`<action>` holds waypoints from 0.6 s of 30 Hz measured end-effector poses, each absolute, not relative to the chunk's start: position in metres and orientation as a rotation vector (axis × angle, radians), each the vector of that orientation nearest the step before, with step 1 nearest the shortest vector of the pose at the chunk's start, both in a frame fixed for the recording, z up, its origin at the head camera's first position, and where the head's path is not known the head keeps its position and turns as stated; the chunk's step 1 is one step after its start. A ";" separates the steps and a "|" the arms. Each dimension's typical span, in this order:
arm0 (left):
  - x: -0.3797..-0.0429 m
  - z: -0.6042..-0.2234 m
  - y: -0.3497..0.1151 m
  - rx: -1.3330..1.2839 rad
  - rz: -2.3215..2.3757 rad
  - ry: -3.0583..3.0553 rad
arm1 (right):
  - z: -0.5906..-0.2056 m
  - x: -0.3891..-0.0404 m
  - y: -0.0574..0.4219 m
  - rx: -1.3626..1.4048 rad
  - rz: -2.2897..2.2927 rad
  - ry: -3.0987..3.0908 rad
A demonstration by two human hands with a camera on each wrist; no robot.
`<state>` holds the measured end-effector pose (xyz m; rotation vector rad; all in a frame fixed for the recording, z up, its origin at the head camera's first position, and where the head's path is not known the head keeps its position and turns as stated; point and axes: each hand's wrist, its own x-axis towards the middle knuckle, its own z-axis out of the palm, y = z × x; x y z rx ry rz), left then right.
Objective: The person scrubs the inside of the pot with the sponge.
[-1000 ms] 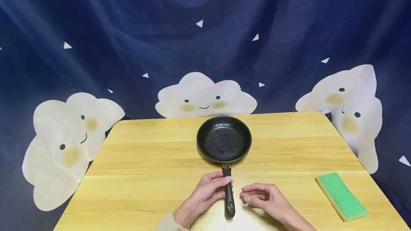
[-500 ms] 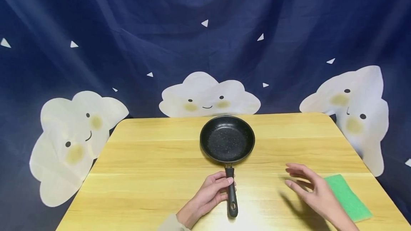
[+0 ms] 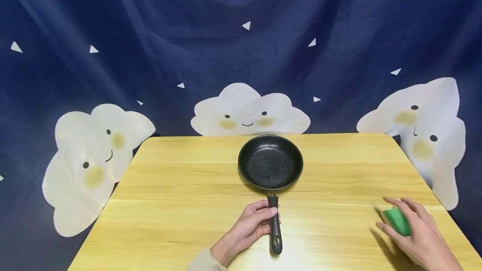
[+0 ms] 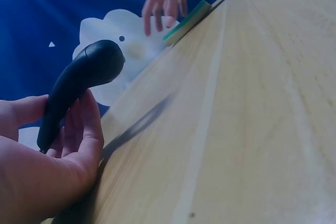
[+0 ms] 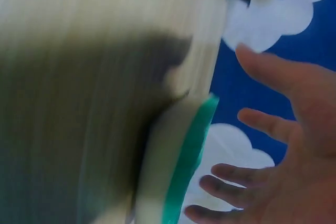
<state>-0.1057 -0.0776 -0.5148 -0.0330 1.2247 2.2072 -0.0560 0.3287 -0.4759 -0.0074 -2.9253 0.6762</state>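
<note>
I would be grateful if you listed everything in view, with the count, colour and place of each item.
frying pan: one, black, near the middle of the table's far edge, handle toward the person
sponge: one, green top over a pale yellowish layer, on the table's right side
table: one, light wood, in front of the person
backdrop cloth: one, dark blue, behind the table
printed clouds: three in the head view, white, on the cloth
printed triangles: several, white, scattered across the cloth
sleeve: one, pale beige, at the left wrist
left hand: one, bare, holding the pan's handle
right hand: one, bare, just above the sponge
</note>
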 end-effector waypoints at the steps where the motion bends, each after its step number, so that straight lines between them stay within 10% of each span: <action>1: -0.105 -0.515 -0.078 -0.035 2.204 1.227 | -0.478 -0.056 0.334 -0.029 0.658 -2.976; 18: -0.104 -0.514 -0.079 -0.056 2.181 1.230 | -0.492 -0.049 0.355 0.042 0.506 -3.139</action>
